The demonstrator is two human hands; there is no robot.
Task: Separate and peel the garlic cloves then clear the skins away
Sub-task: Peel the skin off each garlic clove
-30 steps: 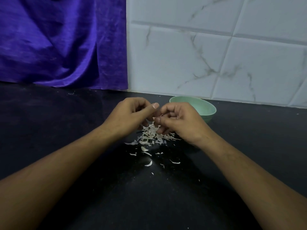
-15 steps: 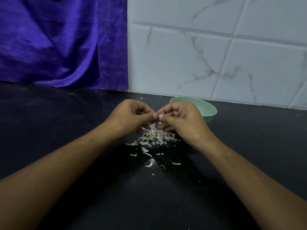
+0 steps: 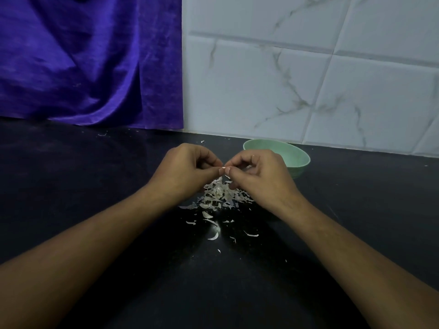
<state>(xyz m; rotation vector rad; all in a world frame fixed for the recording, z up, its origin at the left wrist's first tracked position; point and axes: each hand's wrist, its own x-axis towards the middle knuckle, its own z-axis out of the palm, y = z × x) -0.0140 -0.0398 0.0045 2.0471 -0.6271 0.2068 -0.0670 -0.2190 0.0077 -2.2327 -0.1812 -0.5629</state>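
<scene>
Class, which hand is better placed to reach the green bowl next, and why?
Probably the right hand: it sits just in front of the bowl, while the left hand is farther off. Both pinch a white bit.

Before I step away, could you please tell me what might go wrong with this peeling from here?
1. The tiny white piece pinched between left hand and right hand could slip into the skins right below and get lost.
2. Stray flakes lie scattered across the dark counter, some beyond the hands, so clearing may miss them.
</scene>
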